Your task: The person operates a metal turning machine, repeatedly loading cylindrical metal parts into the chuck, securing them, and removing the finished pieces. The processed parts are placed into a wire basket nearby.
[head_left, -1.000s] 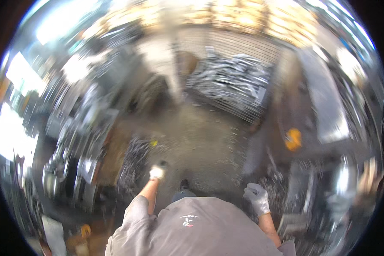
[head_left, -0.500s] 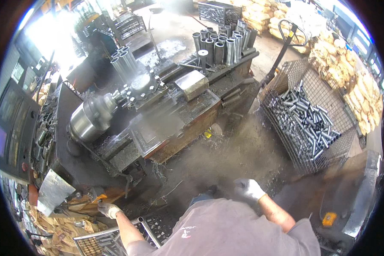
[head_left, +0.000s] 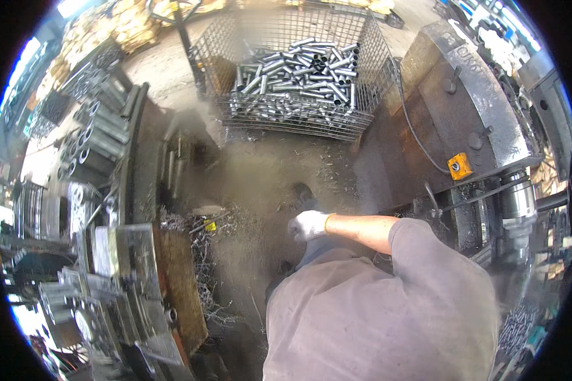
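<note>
My right hand [head_left: 309,226], in a white work glove with a yellowish cuff, hangs in front of my body over the dark floor. Its fingers are curled in, and no object sticks out of them. The hand touches nothing around it. My left hand is out of the picture. Ahead stands a wire mesh basket [head_left: 292,129] with short shiny metal tubes [head_left: 308,71] heaped inside; it is well beyond my right hand.
On the left, a machine bench [head_left: 183,286] carries large upright steel tubes [head_left: 102,136]. A dark metal housing [head_left: 419,120] rises on the right, with a yellow switch box [head_left: 460,166] on a cable. Metal shavings [head_left: 213,279] litter the floor [head_left: 260,165] beside the bench.
My view and body have turned right: the mesh basket is now straight ahead and the machine bench has shifted left. My left hand has left the picture; the right hand now lies near the middle.
</note>
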